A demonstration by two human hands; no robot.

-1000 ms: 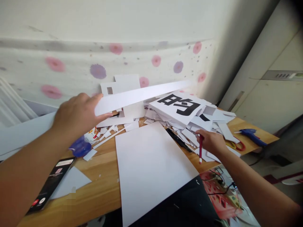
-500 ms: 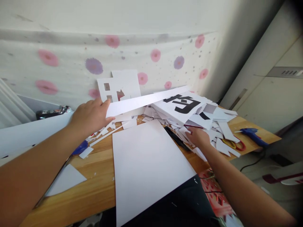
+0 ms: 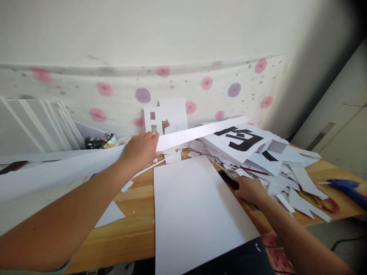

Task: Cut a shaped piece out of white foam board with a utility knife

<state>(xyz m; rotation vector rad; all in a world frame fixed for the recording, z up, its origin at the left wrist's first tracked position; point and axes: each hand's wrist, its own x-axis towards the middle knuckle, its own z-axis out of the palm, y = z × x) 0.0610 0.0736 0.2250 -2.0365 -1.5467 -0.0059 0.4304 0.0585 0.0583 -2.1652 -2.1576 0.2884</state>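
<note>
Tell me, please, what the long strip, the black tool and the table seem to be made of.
Strip: probably stiff card or foam board; matte white, running straight out from the left hand.
Tool: likely plastic; black, smooth-looking, though the right hand covers part.
Table: wood or wood-look laminate; brown grain lines, slight sheen.
</note>
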